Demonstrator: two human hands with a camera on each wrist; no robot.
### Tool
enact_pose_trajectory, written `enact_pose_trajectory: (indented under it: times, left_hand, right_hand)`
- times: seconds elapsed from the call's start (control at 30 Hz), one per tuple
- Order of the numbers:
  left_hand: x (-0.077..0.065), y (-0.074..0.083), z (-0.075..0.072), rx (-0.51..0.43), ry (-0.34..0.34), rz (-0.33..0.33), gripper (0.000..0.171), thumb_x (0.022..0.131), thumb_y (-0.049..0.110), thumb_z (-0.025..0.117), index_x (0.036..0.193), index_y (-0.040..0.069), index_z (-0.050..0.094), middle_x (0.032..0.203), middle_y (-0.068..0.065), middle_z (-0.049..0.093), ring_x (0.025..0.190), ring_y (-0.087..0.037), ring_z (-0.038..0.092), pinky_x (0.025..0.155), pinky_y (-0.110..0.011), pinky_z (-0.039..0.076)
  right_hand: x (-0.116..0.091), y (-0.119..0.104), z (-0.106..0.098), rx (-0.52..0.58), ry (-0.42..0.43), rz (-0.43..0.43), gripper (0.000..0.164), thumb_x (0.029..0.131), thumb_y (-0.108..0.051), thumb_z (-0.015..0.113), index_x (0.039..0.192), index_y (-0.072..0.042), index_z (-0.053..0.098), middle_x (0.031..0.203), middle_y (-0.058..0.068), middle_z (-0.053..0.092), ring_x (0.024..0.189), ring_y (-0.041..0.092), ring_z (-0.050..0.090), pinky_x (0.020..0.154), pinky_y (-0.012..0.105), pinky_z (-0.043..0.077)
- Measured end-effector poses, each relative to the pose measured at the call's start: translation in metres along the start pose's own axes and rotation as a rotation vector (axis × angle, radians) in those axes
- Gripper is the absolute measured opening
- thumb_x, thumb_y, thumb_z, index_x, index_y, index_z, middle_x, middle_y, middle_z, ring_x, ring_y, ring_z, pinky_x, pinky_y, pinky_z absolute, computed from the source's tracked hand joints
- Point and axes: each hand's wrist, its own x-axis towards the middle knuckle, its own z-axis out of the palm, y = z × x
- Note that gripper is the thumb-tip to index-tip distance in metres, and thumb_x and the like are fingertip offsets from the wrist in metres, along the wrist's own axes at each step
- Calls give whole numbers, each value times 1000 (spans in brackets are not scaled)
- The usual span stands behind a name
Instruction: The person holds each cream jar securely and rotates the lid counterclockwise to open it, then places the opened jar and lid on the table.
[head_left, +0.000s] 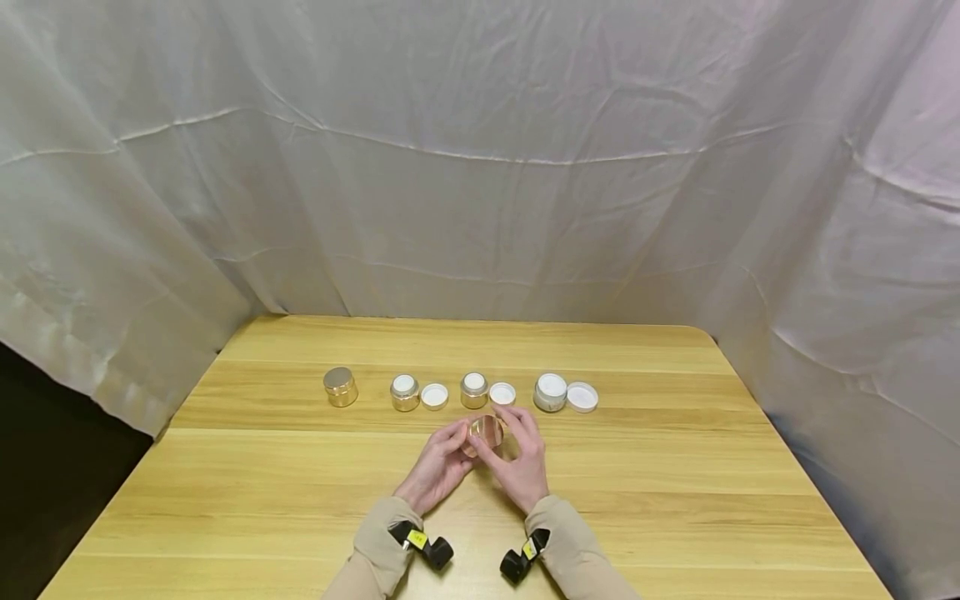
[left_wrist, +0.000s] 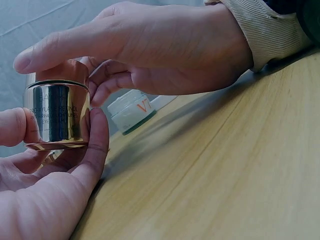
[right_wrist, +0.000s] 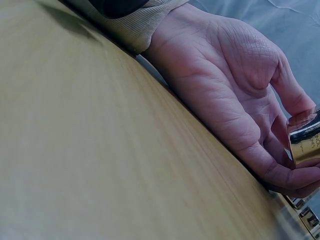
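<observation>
A shiny gold cosmetic jar (head_left: 486, 432), labelled as an eye cream in the left wrist view, is held above the table between both hands. My left hand (head_left: 437, 468) grips the jar's body from the left, its thumb and fingers around the lower part (left_wrist: 62, 115). Thumb and fingers of my right hand (head_left: 525, 467) pinch the gold lid (left_wrist: 65, 72) on top from opposite sides. In the right wrist view the jar is cut off by the frame's edge, with the left hand (right_wrist: 235, 95) around it.
Along the back stand a gold jar with its lid on (head_left: 341, 387), two open gold jars (head_left: 405, 402) (head_left: 474, 400) and an open whitish jar (head_left: 551, 403). A lid lies upturned beside each open jar, such as the rightmost lid (head_left: 582, 397). Grey curtains (head_left: 480, 208) surround the wooden table (head_left: 675, 500).
</observation>
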Motion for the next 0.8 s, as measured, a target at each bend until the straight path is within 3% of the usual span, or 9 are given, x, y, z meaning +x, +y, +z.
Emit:
enact_pose_trajectory:
  times: [0.17,0.4,0.5,0.63,0.8]
  left_hand:
    - [0,0,0,-1,4,-7,53,110,15,31,152,-15,19,123,-1,55,105,-6,57,96,-20,53]
    - [0,1,1,-9,15,-7,52,110,15,32,152,-14,20,122,1,57,101,-4,58,93,-19,53]
    - [0,1,1,-6,11,-4,53,110,15,31,152,-15,18,122,1,57,103,-5,59,95,-19,54]
    - [0,1,0,-2,-6,2,55,110,15,32,152,-16,14,125,-2,53,106,-6,58,95,-17,53]
    - [0,0,0,-5,-9,4,56,110,16,31,152,-17,14,122,-1,54,96,-3,55,86,-13,51]
  right_hand:
    - [0,1,0,7,0,-25,52,63,7,85,112,9,69,100,26,66,96,33,61,91,27,52]
    - [-14,41,9,56,-84,-39,45,78,-6,80,121,4,68,114,17,65,110,28,59,103,23,48]
    - [-14,39,9,43,-95,-12,52,78,-11,82,125,4,65,119,17,63,114,28,56,106,24,46]
    - [-14,39,9,-2,-76,-5,60,74,-17,87,126,3,65,115,14,64,110,26,54,99,26,46]
    - [-14,43,9,-10,-71,-52,53,75,-12,85,123,2,68,109,12,65,103,26,53,90,30,45]
